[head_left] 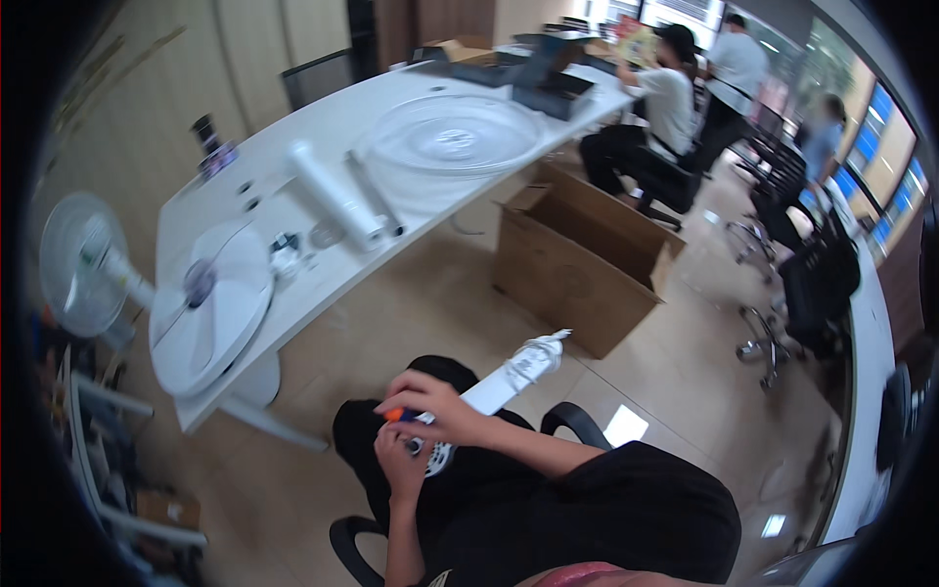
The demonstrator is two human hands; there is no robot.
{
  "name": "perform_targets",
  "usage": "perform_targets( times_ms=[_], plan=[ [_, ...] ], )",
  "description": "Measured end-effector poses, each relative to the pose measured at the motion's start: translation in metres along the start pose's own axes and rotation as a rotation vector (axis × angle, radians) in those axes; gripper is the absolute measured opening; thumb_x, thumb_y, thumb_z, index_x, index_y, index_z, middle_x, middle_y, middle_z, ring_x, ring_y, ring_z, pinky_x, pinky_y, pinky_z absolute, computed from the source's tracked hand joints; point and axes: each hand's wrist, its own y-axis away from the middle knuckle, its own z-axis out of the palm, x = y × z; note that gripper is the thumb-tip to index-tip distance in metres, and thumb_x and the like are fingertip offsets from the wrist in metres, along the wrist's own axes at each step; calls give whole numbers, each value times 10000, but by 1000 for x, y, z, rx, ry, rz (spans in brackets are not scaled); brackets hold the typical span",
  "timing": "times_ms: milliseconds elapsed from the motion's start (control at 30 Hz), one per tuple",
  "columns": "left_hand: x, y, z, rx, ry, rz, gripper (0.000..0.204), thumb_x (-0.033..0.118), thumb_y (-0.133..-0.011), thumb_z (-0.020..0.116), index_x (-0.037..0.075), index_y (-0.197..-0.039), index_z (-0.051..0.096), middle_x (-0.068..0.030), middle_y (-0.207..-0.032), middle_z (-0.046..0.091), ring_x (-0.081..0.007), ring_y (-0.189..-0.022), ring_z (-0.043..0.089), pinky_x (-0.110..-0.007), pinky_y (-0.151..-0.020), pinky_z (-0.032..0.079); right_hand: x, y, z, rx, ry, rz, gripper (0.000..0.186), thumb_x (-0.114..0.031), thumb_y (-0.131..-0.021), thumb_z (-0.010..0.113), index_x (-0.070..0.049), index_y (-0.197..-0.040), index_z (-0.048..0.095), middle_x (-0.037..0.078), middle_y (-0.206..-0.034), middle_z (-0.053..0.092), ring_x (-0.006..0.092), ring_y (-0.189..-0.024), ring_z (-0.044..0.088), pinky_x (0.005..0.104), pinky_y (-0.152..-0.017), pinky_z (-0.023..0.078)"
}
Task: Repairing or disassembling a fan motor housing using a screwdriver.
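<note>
Right hand [432, 403], fingers bent, holds small orange-and-blue object [394, 415] over lap [362, 432]; left hand [400, 464] half-curled just below, can't tell its grip. Beside: long smooth white part [496, 390]. Counter [325, 264] carries round translucent disc [455, 137].

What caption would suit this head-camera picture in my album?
Left hand and right hand meet around a small orange object, with an open cardboard box and white table beyond.
</note>
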Motion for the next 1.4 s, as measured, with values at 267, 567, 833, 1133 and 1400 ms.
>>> perform_targets(
  times_ms=[267,567,833,1133,1400],
  plan=[
    [0,-5,10,-35,35,-18,453,247,-777,820,25,-1128,641,-159,-1151,587,-378,-1177,527,-510,-1012,388,-1,5,-3,33,21,-86,367,-102,-883,713,-88,-1241,634,126,-1257,595,298,-1123,623,386,-911,528],
    [3,-5,7,-2,22,-16,458,264,-795,813,7,-1131,638,-160,-1121,601,-389,-1133,545,-503,-956,405,-1,5,4,-29,-65,2,372,-106,-866,740,-91,-1226,644,123,-1244,573,287,-1108,607,374,-923,523],
    [3,-4,8,-11,7,11,376,237,-794,811,10,-1046,650,-154,-1044,607,-390,-1069,552,-500,-935,408,1,5,3,-65,-7,39,354,-111,-895,665,-90,-1244,616,133,-1268,584,304,-1152,602,376,-930,529],
    [-2,-2,4,-19,45,72,416,201,-767,817,12,-1096,648,-161,-1081,594,-378,-1095,541,-516,-962,404,-4,5,0,41,52,-55,337,-119,-893,690,-72,-1217,611,126,-1154,621,330,-1023,641,389,-857,536],
    [4,-5,5,-29,40,12,414,230,-785,814,-1,-1089,652,-146,-1093,620,-379,-1108,554,-503,-982,391,0,4,2,-14,-91,-20,361,-134,-871,751,-95,-1212,638,126,-1262,576,294,-1092,616,380,-901,533]
  ],
)
